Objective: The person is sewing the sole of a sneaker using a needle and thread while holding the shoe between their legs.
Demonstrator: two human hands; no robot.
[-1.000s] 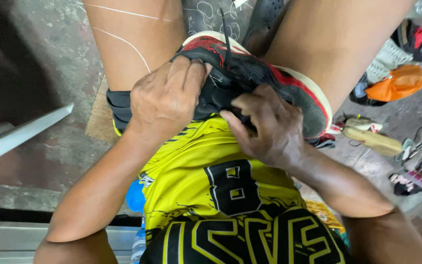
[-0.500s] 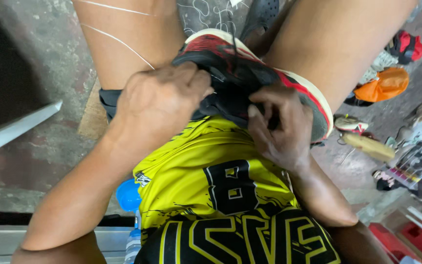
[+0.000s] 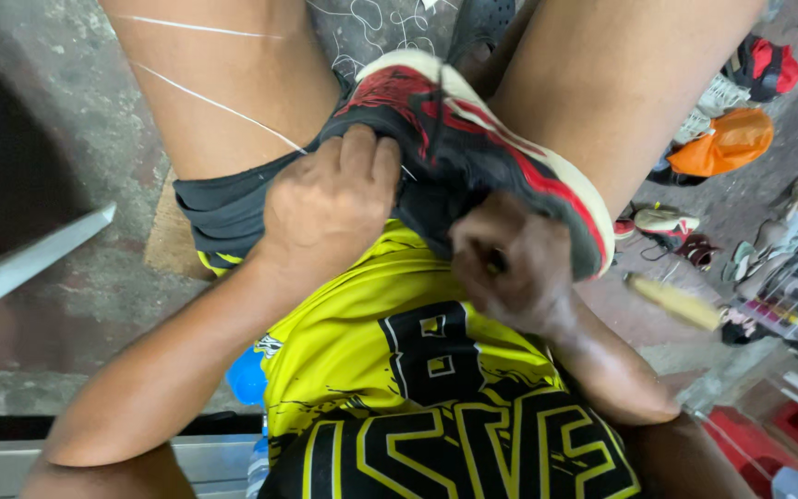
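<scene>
Shoe (image 3: pixel 473 157) wedged between thighs on lap, left hand (image 3: pixel 330 208) clenched on upper, right hand (image 3: pixel 510 268) pinching something unidentifiable at sole edge; thread (image 3: pixel 219 106) best kept taut, upper pinned flat.

You sat above a rough grey concrete floor (image 3: pixel 57 120), stained and mottled, darker in shadow to the far left. A pale metal strip (image 3: pixel 30 259) slanted across it on your left, and a flat piece of cardboard (image 3: pixel 166 242) lay near it. To your right the floor was littered with an orange bag (image 3: pixel 727 140), loose shoes (image 3: pixel 662 222) and a red crate (image 3: pixel 787 430). Daylight fell soft and even.
</scene>
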